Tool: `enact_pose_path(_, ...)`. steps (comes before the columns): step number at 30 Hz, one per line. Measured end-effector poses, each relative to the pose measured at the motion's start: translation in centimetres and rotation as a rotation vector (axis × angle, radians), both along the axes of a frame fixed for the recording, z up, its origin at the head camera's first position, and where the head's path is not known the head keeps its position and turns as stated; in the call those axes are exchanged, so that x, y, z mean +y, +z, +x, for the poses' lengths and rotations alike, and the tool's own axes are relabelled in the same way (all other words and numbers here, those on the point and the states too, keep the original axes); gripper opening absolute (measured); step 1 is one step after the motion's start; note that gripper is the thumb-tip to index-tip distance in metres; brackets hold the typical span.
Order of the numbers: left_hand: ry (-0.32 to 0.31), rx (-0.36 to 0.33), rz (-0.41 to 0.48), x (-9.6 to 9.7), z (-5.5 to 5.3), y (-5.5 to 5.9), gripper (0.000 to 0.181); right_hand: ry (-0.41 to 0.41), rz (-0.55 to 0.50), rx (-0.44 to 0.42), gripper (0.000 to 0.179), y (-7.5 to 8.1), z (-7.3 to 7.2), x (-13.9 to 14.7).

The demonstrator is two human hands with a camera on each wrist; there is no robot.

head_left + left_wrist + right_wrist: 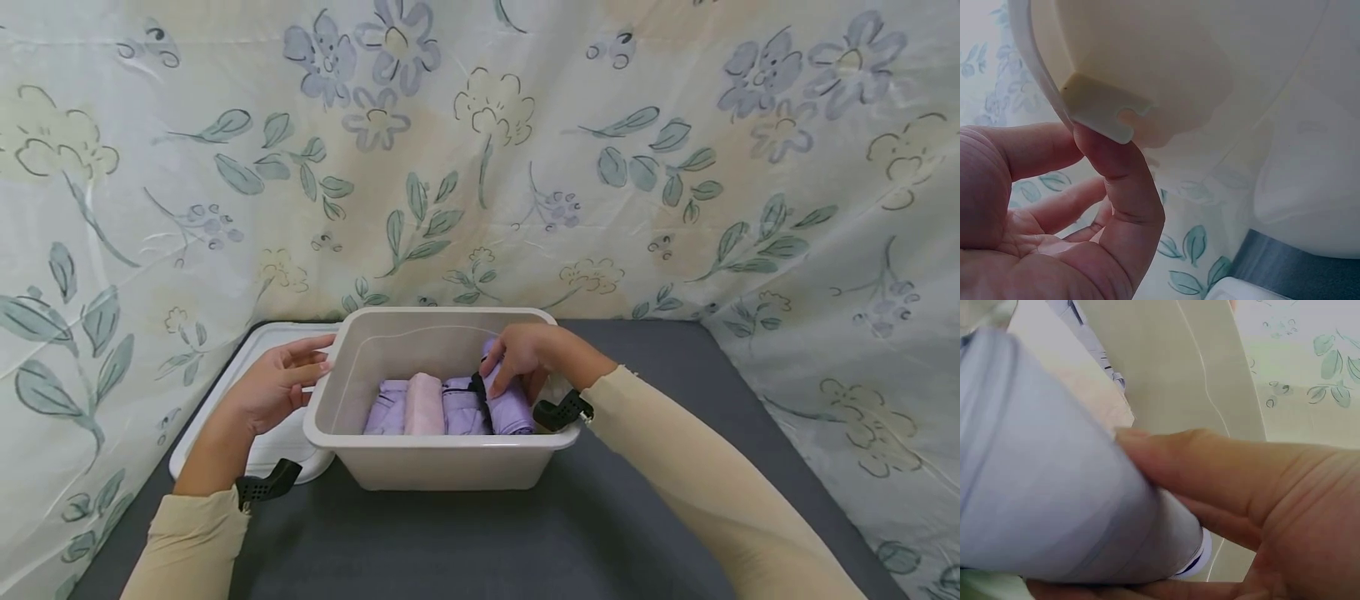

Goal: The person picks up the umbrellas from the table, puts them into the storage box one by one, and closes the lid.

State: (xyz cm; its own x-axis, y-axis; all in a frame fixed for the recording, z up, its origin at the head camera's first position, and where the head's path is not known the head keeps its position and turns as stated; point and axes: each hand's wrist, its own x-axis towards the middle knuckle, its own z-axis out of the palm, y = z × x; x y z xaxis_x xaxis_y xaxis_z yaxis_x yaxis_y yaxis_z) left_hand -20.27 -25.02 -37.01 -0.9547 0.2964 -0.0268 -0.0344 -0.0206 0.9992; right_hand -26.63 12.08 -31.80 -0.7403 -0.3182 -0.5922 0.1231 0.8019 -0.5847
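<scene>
A beige plastic storage bin (442, 467) stands on the dark table. My left hand (281, 383) pinches the bin's left rim, thumb and a bent finger meeting at the lip in the left wrist view. Inside the bin's right end, my right hand (528, 354) grips a rolled lavender cloth (512, 410), thumb on one side and fingers on the other. That roll leans a little, its upper end under my fingers. To its left lie a folded lavender cloth (463, 410) with dark trim, a rolled pink cloth (425, 407) and another lavender cloth (386, 410), side by side.
A white lid (273, 446) lies flat on the table to the left, partly under the bin's left side. The dark grey table (450, 542) runs up to a floral curtain (465, 225) behind the bin and along both sides.
</scene>
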Motion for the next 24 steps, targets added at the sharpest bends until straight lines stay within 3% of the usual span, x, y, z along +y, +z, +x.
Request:
enact_pose_path(9,0.010,0.001,-0.016,0.0,0.0,0.3,0.054,0.091,0.152,0.075,0.039,-0.2,0.0,-0.2)
enact_pose_path(16,0.025,-0.018,-0.043,0.1,-0.2,0.4,0.063,0.181,0.303,0.360,0.032,1.2,0.7,0.2)
enact_pose_path(19,0.029,-0.023,-0.034,0.0,-0.3,0.3,0.062,0.175,0.269,0.382,0.038,2.3,0.9,1.0)
enact_pose_path(24,0.023,-0.008,-0.008,-0.1,-0.2,0.1,0.060,0.167,0.025,0.337,0.041,3.2,1.3,3.2)
